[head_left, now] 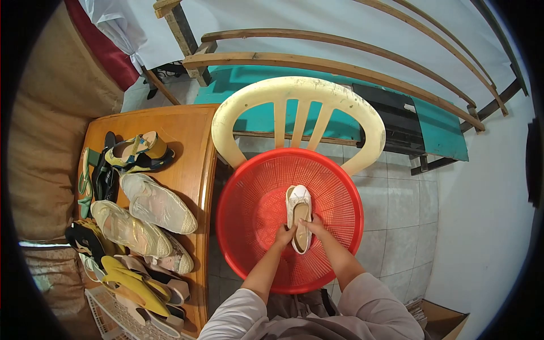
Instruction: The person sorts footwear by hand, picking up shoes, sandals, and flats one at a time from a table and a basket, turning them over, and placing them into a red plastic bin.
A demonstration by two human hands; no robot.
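A pair of white ballet flats (298, 198) with tan insoles is held over a red plastic basket (226, 226), one shoe partly behind the other, toes pointing away from me. My left hand (284, 234) grips the left side near the heel, its fingers closed. On the opposite side, my right hand (314, 225) closes around the edge, thumb towards the insole. The other shoe is mostly hidden by the front one. The basket has slotted sides and rests on a cream plastic chair (303, 88).
To the left, a wooden table (192, 141) holds several pairs of shoes, among them yellow slingbacks (133, 283) and cream mesh flats (158, 204). A wooden rack (317, 62) stands beyond the chair. At bottom right is a cardboard box (447, 317); a white wall (481, 226) borders the right.
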